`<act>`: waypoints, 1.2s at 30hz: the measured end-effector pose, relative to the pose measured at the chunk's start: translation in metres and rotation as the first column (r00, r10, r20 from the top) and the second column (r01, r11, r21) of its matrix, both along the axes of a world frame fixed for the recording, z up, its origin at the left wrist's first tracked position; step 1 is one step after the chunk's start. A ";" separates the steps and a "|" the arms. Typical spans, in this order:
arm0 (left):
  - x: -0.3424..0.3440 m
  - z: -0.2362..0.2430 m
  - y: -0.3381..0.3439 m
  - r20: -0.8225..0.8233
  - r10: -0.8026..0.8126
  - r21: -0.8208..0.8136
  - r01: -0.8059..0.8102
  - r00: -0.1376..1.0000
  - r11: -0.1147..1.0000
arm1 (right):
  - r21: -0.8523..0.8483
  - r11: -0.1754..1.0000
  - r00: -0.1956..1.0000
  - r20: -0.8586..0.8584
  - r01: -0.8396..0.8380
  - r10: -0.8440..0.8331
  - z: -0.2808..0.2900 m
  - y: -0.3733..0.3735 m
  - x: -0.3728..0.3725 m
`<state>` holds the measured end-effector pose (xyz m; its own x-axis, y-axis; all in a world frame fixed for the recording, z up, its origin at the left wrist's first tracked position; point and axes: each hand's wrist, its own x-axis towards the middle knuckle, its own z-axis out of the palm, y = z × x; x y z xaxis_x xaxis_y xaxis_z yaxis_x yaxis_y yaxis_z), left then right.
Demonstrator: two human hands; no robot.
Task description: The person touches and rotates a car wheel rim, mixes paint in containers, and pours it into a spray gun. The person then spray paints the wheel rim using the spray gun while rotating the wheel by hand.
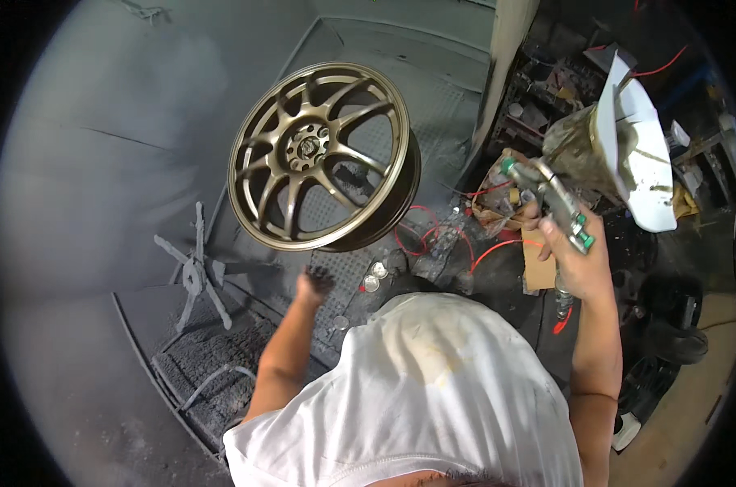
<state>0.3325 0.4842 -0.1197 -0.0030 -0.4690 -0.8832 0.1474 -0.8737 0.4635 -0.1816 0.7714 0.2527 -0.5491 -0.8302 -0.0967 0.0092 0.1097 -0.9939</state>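
Observation:
My right hand (577, 253) is wrapped round a metal spray gun (559, 199) with green knobs. Just beyond the gun is a stained, cup-like vessel (575, 150) with a wide white flared collar (648, 174); whether it is joined to the gun I cannot tell. A bronze multi-spoke car wheel (309, 150) is tilted in front of me, its face toward me, and its support is hidden. My left hand (313, 284) hangs below the wheel's near rim, apart from it. Its dark-stained fingers are spread and hold nothing.
A grey spoked stand (194, 276) is at the left, by a rough dark mat (214, 353). Red hose (498, 247) loops over the floor near small round lids (376, 276). Cluttered shelves (538, 114) fill the right side, with a cardboard piece (538, 264) below them.

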 end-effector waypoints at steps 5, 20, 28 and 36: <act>-0.147 0.039 0.097 -0.518 0.103 -0.051 -0.151 0.849 0.987 | 0.001 0.933 0.861 0.387 -0.359 0.331 -0.028 0.047 0.024; -0.073 0.094 -0.038 -0.218 0.098 -0.352 -0.172 0.971 0.920 | -0.065 0.995 0.963 0.254 -0.070 0.085 -0.069 0.116 -0.023; -0.030 0.075 -0.089 -0.255 0.068 -0.508 -0.193 0.965 0.840 | -0.047 0.996 0.975 0.214 0.076 -0.065 -0.064 0.095 -0.021; -0.032 0.077 -0.090 -0.343 0.082 -0.375 -0.217 0.936 0.901 | -0.068 0.979 0.975 0.124 0.194 -0.185 -0.038 0.078 0.002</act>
